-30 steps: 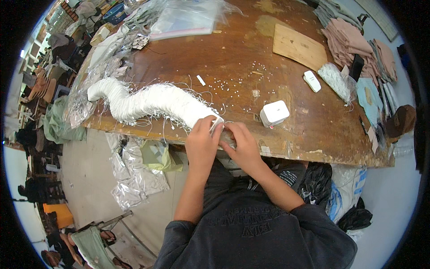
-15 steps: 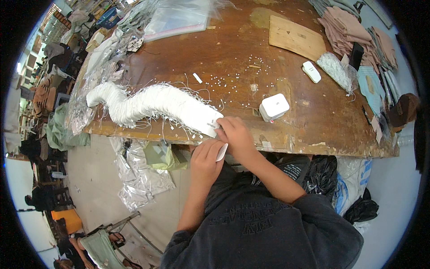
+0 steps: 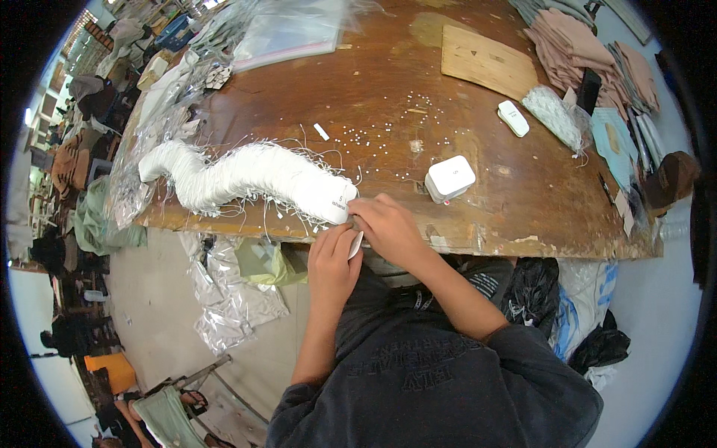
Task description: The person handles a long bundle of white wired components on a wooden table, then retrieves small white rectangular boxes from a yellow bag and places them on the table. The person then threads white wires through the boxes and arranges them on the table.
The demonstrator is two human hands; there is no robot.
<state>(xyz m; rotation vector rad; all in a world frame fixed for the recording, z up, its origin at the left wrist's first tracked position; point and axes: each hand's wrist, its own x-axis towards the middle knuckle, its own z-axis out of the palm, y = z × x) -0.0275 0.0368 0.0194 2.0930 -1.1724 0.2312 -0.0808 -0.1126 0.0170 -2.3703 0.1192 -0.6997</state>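
Note:
A long wavy row of white hang tags [image 3: 254, 173] with loose white strings lies along the near left edge of the table. At its right end, my left hand [image 3: 332, 257] is closed on a single white tag [image 3: 357, 245], held just past the table edge. My right hand [image 3: 387, 228] is close beside it, its fingertips pinched together near the end of the row. What those fingertips hold is too small to tell. A neat stack of white tags [image 3: 450, 178] stands to the right of my hands.
Small white bits [image 3: 358, 136] are scattered mid-table. Farther right lie a wooden board [image 3: 489, 63], a small white tag pile [image 3: 513, 119], a bag of white strings [image 3: 554, 116] and folded pink cloth [image 3: 571, 45]. Clear plastic bags [image 3: 287, 37] lie at the far left.
The view has shifted slightly, so the things on the table sit a little further left. Both hands stay together at the row's end, with the white tag still in my left hand.

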